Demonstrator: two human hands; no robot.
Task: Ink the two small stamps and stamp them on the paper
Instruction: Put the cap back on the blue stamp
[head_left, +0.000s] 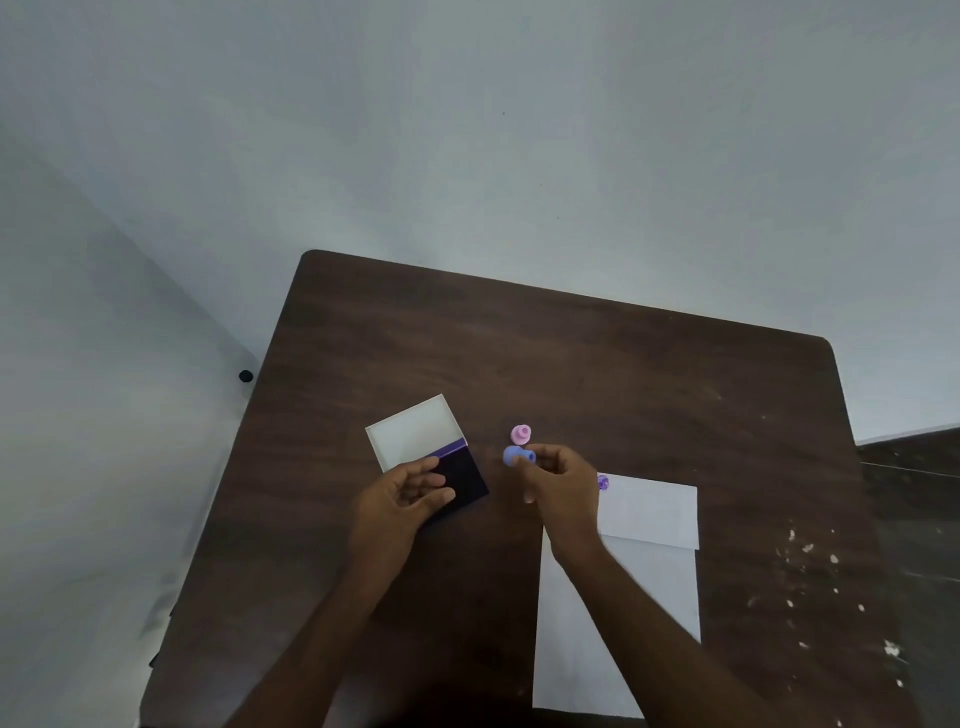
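Observation:
An open ink pad (465, 475) with a dark purple pad and a white lid (413, 428) folded back lies left of centre on the brown table. My left hand (400, 501) grips its near edge. A small blue stamp (518, 455) is pinched in the fingertips of my right hand (558, 486), just right of the ink pad. A small pink stamp (521, 433) stands on the table just behind it. White paper (647, 512) lies to the right, with a purple stamp mark (602, 482) at its far left corner.
The dark wooden table (571, 364) stands against a pale wall. White specks (810, 571) dot its right side. A small black object (245, 376) sits by the wall, beyond the table's left edge.

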